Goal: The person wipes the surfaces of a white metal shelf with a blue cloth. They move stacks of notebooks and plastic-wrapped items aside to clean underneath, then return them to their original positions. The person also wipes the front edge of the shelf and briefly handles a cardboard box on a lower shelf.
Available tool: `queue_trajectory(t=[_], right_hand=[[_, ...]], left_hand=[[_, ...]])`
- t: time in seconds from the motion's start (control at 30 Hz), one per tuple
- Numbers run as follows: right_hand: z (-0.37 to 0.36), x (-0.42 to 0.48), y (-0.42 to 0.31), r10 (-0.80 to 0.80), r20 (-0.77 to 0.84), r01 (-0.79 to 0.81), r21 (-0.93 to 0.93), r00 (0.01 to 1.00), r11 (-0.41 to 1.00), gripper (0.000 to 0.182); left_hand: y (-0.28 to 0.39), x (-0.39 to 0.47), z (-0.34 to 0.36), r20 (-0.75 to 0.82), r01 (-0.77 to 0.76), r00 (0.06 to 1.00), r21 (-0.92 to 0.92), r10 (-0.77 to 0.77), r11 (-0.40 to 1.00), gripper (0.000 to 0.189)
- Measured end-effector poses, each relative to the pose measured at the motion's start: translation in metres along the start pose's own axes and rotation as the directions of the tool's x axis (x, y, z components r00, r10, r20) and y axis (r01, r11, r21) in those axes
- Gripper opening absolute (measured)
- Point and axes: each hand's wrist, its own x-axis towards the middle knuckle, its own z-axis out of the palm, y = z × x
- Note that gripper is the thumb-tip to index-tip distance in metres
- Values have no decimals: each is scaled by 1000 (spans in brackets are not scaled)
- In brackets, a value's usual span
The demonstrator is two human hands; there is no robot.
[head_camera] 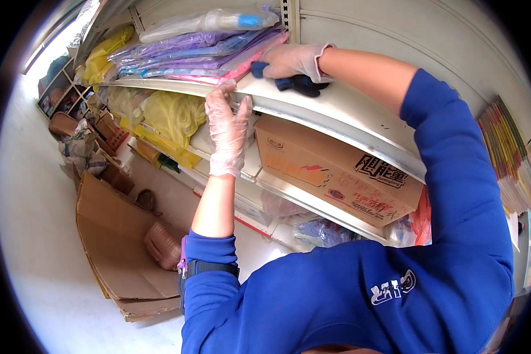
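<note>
My right hand (285, 62), in a thin clear plastic glove, is on the upper white shelf (349, 110). It holds a dark blue and black knit item (303, 85), perhaps a work glove or cloth, bunched beneath the palm and fingers. My left hand (228, 128), gloved the same way, touches the front edge of that shelf with its fingertips, its thumb apart. Just beyond the fingers lies a stack of plastic-wrapped purple, blue and pink packages (194, 53). Under the upper shelf, a brown cardboard carton (332, 172) bearing writing sits on the lower shelf (243, 170).
Yellow plastic bags (172, 117) lie on the lower shelf at left. An opened cardboard box (119, 239) with stacked clear trays (161, 245) stands on the floor. Upright booklets (506, 155) are at right. Blue and red plastic bags (323, 232) lie below the carton.
</note>
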Motion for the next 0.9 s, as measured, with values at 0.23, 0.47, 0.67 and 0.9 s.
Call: queue_trajectory(t=[0.23, 0.47, 0.67, 0.9], right_hand=[[14, -2, 20, -458, -64, 463, 97, 886, 881, 49], [13, 29, 94, 122, -72, -124, -21, 990, 992, 48], [29, 87, 122, 299, 34, -273, -315, 954, 909, 41], [41, 131, 183, 368, -3, -367, -70, 930, 928, 46]], left_hand=[[-2, 2, -3, -3, 50, 999, -9, -50, 999, 42], [0, 5, -5, 9, 19, 1000, -5, -19, 1000, 37], [1, -1, -12, 24, 57, 998, 19, -57, 998, 35], [1, 5, -1, 17, 25, 1000, 46, -26, 999, 35]])
